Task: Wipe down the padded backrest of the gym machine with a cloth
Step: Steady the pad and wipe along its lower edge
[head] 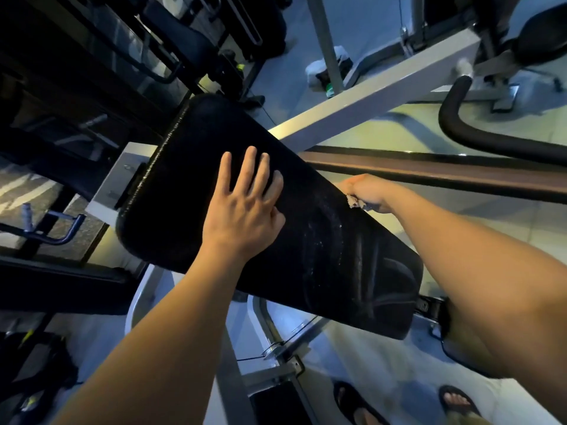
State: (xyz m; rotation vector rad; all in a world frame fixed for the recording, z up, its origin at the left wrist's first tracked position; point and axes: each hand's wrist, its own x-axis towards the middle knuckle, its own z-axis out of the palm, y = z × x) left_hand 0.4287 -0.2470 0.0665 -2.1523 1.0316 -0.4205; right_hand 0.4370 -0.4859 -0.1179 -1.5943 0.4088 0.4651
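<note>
The black padded backrest (196, 167) runs diagonally across the middle of the view, with pale streaks and creases towards its near end. My left hand (242, 204) lies flat on the pad's centre, fingers spread, holding nothing. My right hand (366, 191) is curled over the pad's right edge, closed on a small pale cloth (354, 203), of which only a scrap shows between hand and pad. Most of the cloth is hidden by the hand.
A white machine beam (368, 102) slopes behind the pad, and a brown bar (445, 171) crosses under my right hand. A black padded handle (466, 133) curves at the right. White frame tubes (144, 299) stand below. My sandalled feet (454, 403) show at the bottom.
</note>
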